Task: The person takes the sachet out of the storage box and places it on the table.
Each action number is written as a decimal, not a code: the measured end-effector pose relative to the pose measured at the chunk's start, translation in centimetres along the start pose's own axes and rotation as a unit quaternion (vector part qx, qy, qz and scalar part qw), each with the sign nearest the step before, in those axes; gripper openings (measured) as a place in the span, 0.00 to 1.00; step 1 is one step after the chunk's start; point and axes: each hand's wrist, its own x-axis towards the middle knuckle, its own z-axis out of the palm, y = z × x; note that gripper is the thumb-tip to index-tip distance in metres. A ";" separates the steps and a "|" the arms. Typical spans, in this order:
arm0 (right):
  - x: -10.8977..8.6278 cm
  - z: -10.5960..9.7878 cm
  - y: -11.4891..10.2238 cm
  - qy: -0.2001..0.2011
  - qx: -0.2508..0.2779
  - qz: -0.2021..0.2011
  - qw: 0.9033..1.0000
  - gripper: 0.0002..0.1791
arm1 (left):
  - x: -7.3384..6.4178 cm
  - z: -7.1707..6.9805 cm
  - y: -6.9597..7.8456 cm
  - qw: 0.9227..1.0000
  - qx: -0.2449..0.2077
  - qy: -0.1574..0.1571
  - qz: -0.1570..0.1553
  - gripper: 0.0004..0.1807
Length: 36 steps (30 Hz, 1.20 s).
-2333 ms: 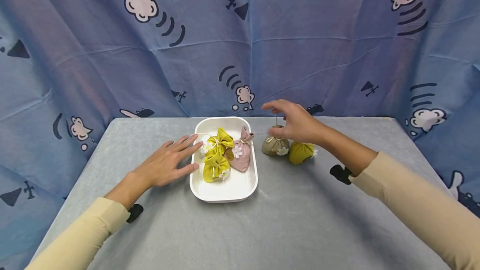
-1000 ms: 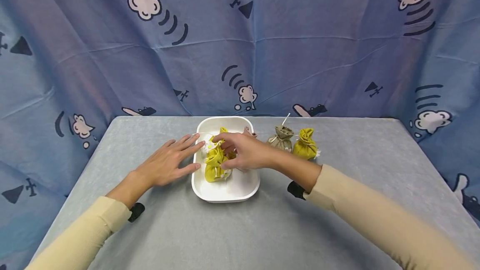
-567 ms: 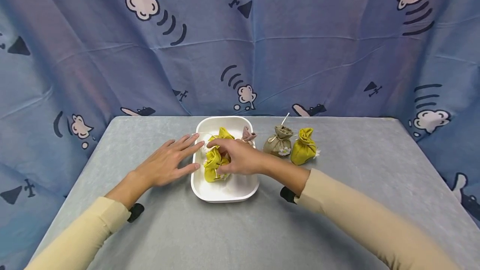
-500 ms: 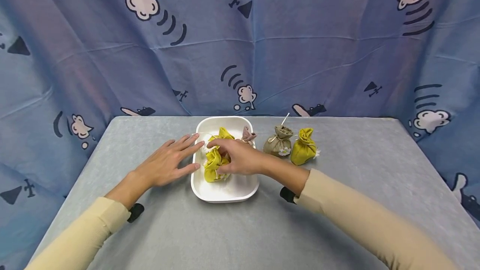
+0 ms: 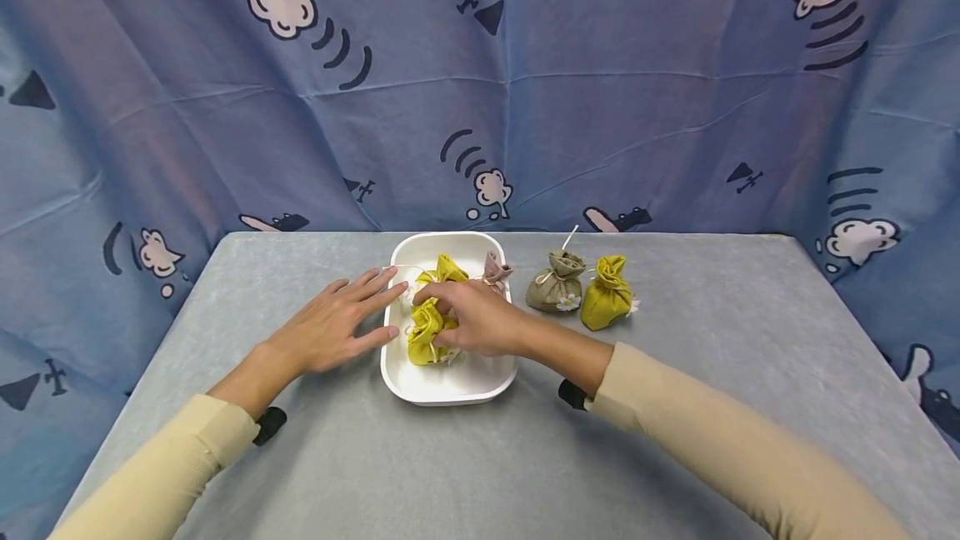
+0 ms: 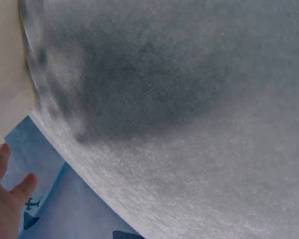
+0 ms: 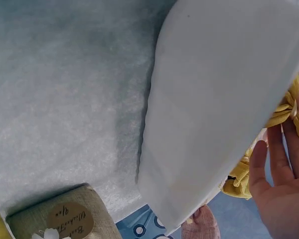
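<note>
A white tray (image 5: pixel 450 388) stands on the table with small drawstring pouches in it. My right hand (image 5: pixel 483 319) reaches in over its right side and pinches the front yellow pouch (image 5: pixel 422 344) near its tied neck. In the right wrist view, thumb and fingers lie around the yellow pouch (image 7: pixel 284 115). Another yellow pouch (image 5: pixel 447 267) lies behind it. A pink pouch (image 5: pixel 495 267) is mostly hidden by my right hand. My left hand (image 5: pixel 336 327) has its fingers spread, fingertips right at the tray's left rim.
Right of the tray, a beige-brown pouch (image 5: pixel 553 290) with a white flower and upright cord stands beside a third yellow pouch (image 5: pixel 606 300). The grey table (image 5: pixel 675 407) ends at a blue patterned curtain (image 5: pixel 637 90) behind.
My right hand has left the beige-brown pouch, moved left into the tray and taken hold of the front yellow pouch, whose top has tilted slightly. My left hand has stayed put.
</note>
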 end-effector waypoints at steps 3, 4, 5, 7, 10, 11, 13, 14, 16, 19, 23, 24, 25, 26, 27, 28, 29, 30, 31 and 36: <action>-0.1 0.0 -0.1 0.006 -0.003 -0.006 1.000 0.27 | -0.1 0.1 -0.1 1.000 0.001 0.003 0.001 0.38; -0.1 0.0 -0.1 0.008 -0.003 -0.010 1.000 0.27 | -0.1 0.1 -0.1 1.000 0.001 0.004 0.002 0.38; -0.1 0.0 -0.2 0.010 0.000 -0.014 1.000 0.27 | -0.1 0.1 -0.1 1.000 0.001 0.005 0.001 0.38; -0.3 -0.1 -0.3 0.011 0.005 -0.017 1.000 0.27 | -0.2 0.1 -0.1 1.000 0.002 0.007 0.001 0.37; -0.5 -0.4 -0.4 0.014 0.015 -0.026 0.999 0.27 | -0.2 0.1 0.0 1.000 0.002 0.004 -0.001 0.38; -0.7 -0.6 -0.5 0.014 0.020 -0.027 0.999 0.27 | -0.2 0.1 0.0 1.000 0.002 0.003 -0.003 0.38; -1.0 -1.0 -0.7 0.018 0.025 -0.033 0.999 0.26 | -0.2 0.0 0.1 1.000 0.002 0.003 -0.001 0.38; -1.1 -1.2 -0.7 0.021 0.027 -0.037 0.999 0.26 | -0.2 0.1 0.1 1.000 0.003 0.002 -0.001 0.38; -1.5 -1.8 -0.9 0.028 0.027 -0.039 0.998 0.26 | -0.2 0.0 0.1 1.000 0.003 0.004 0.000 0.38; -2.0 -2.8 -1.1 0.039 0.024 -0.043 0.998 0.26 | -0.2 0.1 0.1 1.000 0.003 0.009 0.004 0.38; -2.8 -4.2 -1.4 0.049 0.030 -0.044 0.997 0.26 | 0.0 0.0 0.1 1.000 0.002 0.003 0.001 0.38; -3.1 -4.5 -1.5 0.052 0.034 -0.045 0.997 0.27 | 0.0 -0.1 0.1 1.000 0.002 0.002 0.000 0.38; -3.3 -4.8 -1.6 0.055 0.035 -0.046 0.997 0.27 | 0.0 -0.1 0.2 1.000 0.001 0.000 -0.001 0.38; -3.6 -5.1 -1.6 0.058 0.034 -0.046 0.997 0.27 | 0.1 -0.1 0.2 1.000 0.001 -0.001 -0.002 0.38; -3.9 -5.4 -1.6 0.061 0.032 -0.045 0.997 0.26 | 0.1 -0.1 0.2 1.000 0.002 -0.002 -0.002 0.38; -4.1 -5.7 -1.6 0.062 0.032 -0.045 0.997 0.26 | 0.1 -0.1 0.2 1.000 0.002 -0.002 -0.003 0.38; -4.4 -6.0 -1.5 0.065 0.031 -0.045 0.996 0.26 | 0.1 -0.1 0.2 1.000 0.003 -0.003 -0.003 0.38; -4.7 -6.3 -1.5 0.068 0.029 -0.046 0.996 0.26 | 0.1 -0.1 0.2 1.000 0.003 -0.004 -0.003 0.38; -5.0 -6.5 -1.4 0.070 0.025 -0.043 0.996 0.26 | 0.1 -0.1 0.2 1.000 0.003 -0.005 -0.003 0.38; -6.1 -7.6 -0.7 0.084 0.025 -0.016 0.996 0.27 | 0.1 -0.1 0.3 1.000 0.003 -0.006 -0.003 0.38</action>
